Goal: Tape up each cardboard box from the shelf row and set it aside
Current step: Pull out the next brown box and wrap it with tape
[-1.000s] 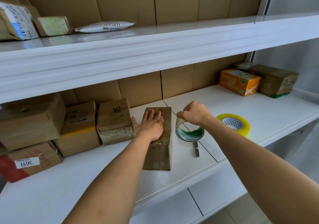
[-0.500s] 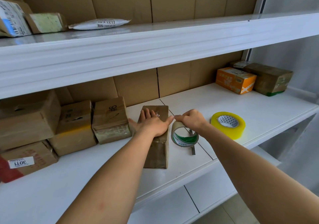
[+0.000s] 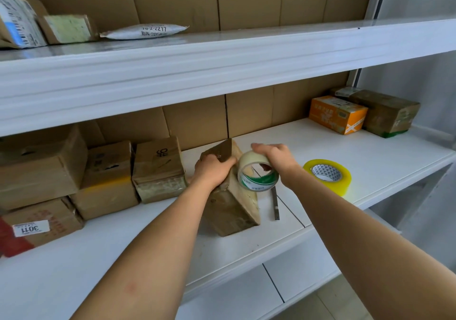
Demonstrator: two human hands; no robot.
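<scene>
Brown oblong cardboard box (image 3: 229, 203) tilted under left-hand (image 3: 212, 171) fingers' grip, right hand (image 3: 276, 158) clasping glossy tape roll (image 3: 256, 174).

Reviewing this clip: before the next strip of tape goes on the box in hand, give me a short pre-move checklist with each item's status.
1. Left hand grips the long box: ok.
2. Right hand holds the clear tape roll: ok.
3. Roll held against the box: ok.
4. Box lying flat on the lower shelf: not ok, tilted.
5. Tape end stuck to the box: cannot tell.
6. Spare yellow roll apart from both hands: ok.
</scene>
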